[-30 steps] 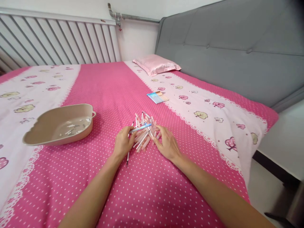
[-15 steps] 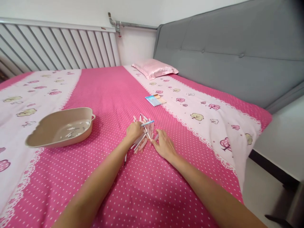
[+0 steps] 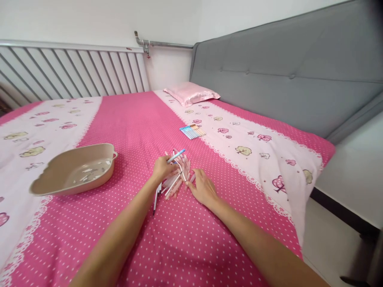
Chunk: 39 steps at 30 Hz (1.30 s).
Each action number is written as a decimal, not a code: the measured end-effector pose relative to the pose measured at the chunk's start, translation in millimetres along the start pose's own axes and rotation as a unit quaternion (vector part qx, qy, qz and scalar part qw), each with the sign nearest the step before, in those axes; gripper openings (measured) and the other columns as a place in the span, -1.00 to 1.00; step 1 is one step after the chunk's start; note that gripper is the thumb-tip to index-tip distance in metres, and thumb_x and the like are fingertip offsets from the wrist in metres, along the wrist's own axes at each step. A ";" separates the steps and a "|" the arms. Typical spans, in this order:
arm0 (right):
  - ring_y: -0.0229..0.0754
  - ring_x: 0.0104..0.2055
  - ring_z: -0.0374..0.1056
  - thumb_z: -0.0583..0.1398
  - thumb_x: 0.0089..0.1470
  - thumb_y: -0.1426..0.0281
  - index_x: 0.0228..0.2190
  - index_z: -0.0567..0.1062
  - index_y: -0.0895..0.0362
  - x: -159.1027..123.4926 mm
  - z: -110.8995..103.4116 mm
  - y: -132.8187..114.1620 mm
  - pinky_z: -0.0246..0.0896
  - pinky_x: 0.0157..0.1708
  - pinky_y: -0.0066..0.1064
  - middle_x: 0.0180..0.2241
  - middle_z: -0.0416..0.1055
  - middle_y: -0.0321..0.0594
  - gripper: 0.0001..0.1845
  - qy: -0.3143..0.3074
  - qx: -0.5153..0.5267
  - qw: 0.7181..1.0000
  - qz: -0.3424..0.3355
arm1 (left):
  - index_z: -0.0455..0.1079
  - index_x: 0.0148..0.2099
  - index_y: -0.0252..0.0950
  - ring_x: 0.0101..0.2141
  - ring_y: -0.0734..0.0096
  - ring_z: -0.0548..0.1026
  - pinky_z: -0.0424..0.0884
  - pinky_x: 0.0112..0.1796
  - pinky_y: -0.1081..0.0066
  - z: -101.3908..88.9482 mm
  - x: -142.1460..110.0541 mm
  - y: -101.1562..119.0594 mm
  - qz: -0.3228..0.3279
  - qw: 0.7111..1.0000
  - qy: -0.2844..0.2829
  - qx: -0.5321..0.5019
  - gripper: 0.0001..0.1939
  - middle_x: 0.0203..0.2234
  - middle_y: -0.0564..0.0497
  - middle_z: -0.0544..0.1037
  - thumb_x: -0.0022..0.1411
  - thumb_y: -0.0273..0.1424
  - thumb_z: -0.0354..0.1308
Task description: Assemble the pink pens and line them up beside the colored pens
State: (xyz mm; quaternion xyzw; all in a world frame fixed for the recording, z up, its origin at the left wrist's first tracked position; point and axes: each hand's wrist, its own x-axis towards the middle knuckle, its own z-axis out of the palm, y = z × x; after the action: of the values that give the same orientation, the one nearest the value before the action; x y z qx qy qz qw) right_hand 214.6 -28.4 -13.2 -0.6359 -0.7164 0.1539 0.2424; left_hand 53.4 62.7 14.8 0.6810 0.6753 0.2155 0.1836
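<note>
A blue-tipped marker pen (image 3: 177, 155) is held in my left hand (image 3: 162, 168), slanting up to the right over a loose pile of pink and white marker pens (image 3: 179, 177). My right hand (image 3: 204, 189) rests at the pile's right edge, thumb and fingers apart, touching the pens there. A pale pink pen lies between thumb and fingers but does not look gripped. Beyond the pile, a neat row of blue and orange-brown marker pens (image 3: 192, 132) lies side by side. One dark-tipped white pen (image 3: 155, 202) sticks out near my left wrist.
On the left stands a beige plastic basin (image 3: 72, 189) with small white and grey pieces in it. A pink pillow (image 3: 191, 93) lies by the grey headboard (image 3: 269, 59). The pink dotted bedspread (image 3: 191, 247) covers the bed. A white radiator (image 3: 74, 71) runs along the wall.
My view has tilted up slightly. My left hand has shifted a little left and away from the pile's middle with the blue pen. My right hand stays at the pile's right edge.
</note>
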 end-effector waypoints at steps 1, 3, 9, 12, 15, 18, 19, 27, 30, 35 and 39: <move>0.00 -0.07 0.33 0.11 0.11 0.30 0.03 0.28 0.25 0.3 0.1 0.3 0.23 -0.10 -0.24 -0.05 0.34 0.03 -0.53 0.005 0.008 1.000 0.002 | 0.45 -0.33 -0.34 -0.59 0.50 0.27 0.11 -0.56 0.52 -4.6 -7.0 -0.6 0.001 1.000 0.017 -0.018 -0.80 -0.67 0.13 0.29 -0.02 -0.32 0.20; -0.03 -0.07 0.33 0.11 0.11 0.34 0.02 0.28 0.23 1.4 -0.6 0.4 0.25 -0.11 -0.24 -0.05 0.35 0.01 -0.55 0.023 0.036 0.999 0.003 | 0.42 -0.29 -0.35 -0.62 0.54 0.22 0.09 -0.59 0.54 -12.4 -25.3 -1.1 -0.003 0.998 0.046 -0.047 -0.76 -0.66 0.15 0.25 0.02 -0.29 0.17; -0.17 -0.15 0.38 0.05 0.09 0.50 -0.05 0.39 0.13 1.6 -13.3 -11.3 0.26 -0.09 -0.31 -0.12 0.44 -0.14 -0.64 0.106 0.184 0.971 -0.108 | 0.41 -0.34 -0.36 -0.68 0.63 0.11 0.04 -0.63 0.57 -12.0 -81.3 -8.3 0.012 0.950 0.019 -0.312 -0.63 -0.71 0.22 0.14 -0.09 -0.15 0.26; -0.20 -0.11 0.38 0.03 0.12 0.52 -0.06 0.41 0.08 -2.0 -18.9 -20.0 0.26 -0.08 -0.33 -0.13 0.47 -0.20 -0.63 0.095 0.233 0.954 -0.166 | 0.46 -0.27 -0.37 -0.63 0.57 0.26 0.16 -0.59 0.55 -5.5 -89.9 -15.5 0.029 0.935 0.008 -0.354 -0.63 -0.66 0.15 0.32 -0.05 -0.18 0.25; -0.20 -0.11 0.40 0.03 0.14 0.52 -0.08 0.43 0.07 -5.4 -20.0 -24.1 0.26 -0.08 -0.32 -0.13 0.48 -0.21 -0.65 0.071 0.245 0.948 -0.188 | 0.48 -0.24 -0.36 -0.58 0.50 0.34 0.25 -0.54 0.52 -2.1 -90.6 -19.0 0.058 0.932 -0.003 -0.357 -0.70 -0.61 0.08 0.43 0.04 -0.24 0.19; -0.17 -0.12 0.40 0.04 0.15 0.51 -0.15 0.48 0.11 -6.5 -19.0 -23.6 0.26 -0.10 -0.32 -0.18 0.50 -0.19 -0.71 0.062 0.245 0.950 -0.186 | 0.48 -0.28 -0.34 -0.60 0.50 0.34 0.27 -0.54 0.51 -1.6 -91.8 -17.6 0.098 0.935 -0.005 -0.342 -0.77 -0.62 0.08 0.43 0.10 -0.29 0.14; -0.16 -0.13 0.41 0.05 0.15 0.50 -0.18 0.49 0.12 -6.5 -18.8 -23.1 0.26 -0.11 -0.32 -0.20 0.51 -0.18 -0.74 0.058 0.246 0.950 -0.186 | 0.48 -0.28 -0.34 -0.60 0.50 0.33 0.27 -0.53 0.51 -1.7 -92.5 -16.6 0.110 0.935 -0.009 -0.338 -0.78 -0.63 0.09 0.42 0.11 -0.30 0.13; -0.20 -0.27 0.43 0.16 0.09 0.46 -0.26 0.50 0.08 -7.2 -20.0 -21.4 0.29 -0.20 -0.37 -0.31 0.52 -0.28 -0.85 0.011 0.273 0.943 -0.192 | 0.48 -0.28 -0.34 -0.61 0.49 0.33 0.28 -0.53 0.51 -1.3 -94.9 -13.2 0.133 0.935 -0.028 -0.329 -0.78 -0.66 0.09 0.40 0.13 -0.30 0.10; -0.23 -0.32 0.44 0.18 0.07 0.47 -0.29 0.49 0.08 -7.9 -19.2 -21.2 0.31 -0.24 -0.38 -0.34 0.52 -0.30 -0.86 0.014 0.288 0.938 -0.190 | 0.47 -0.31 -0.33 -0.60 0.49 0.33 0.26 -0.53 0.51 -0.3 -95.2 -13.3 0.137 0.937 -0.033 -0.320 -0.78 -0.64 0.08 0.41 0.14 -0.30 0.10; -0.23 -0.30 0.45 0.17 0.07 0.46 -0.25 0.46 0.08 -7.1 -16.5 -18.9 0.34 -0.24 -0.36 -0.33 0.51 -0.29 -0.84 0.015 0.316 0.934 -0.166 | 0.45 -0.24 -0.32 -0.55 0.46 0.34 0.25 -0.48 0.49 1.6 -96.2 -16.0 0.126 0.943 -0.008 -0.309 -0.76 -0.58 0.07 0.42 0.15 -0.27 0.10; -0.23 -0.33 0.44 0.16 0.08 0.41 -0.23 0.45 0.10 -3.5 -17.3 -14.6 0.34 -0.29 -0.37 -0.33 0.51 -0.25 -0.84 0.073 0.312 0.940 -0.119 | 0.43 -0.18 -0.30 -0.49 0.44 0.32 0.22 -0.46 0.48 -2.5 -94.5 -22.0 0.074 0.949 0.085 -0.295 -0.69 -0.51 0.06 0.41 0.15 -0.18 0.11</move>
State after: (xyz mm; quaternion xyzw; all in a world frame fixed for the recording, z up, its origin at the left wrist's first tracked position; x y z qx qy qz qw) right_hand 212.0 -35.6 8.4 -0.4482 -0.6829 0.2932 0.4967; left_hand 34.0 -31.3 0.7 0.6236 0.5423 0.4755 0.3016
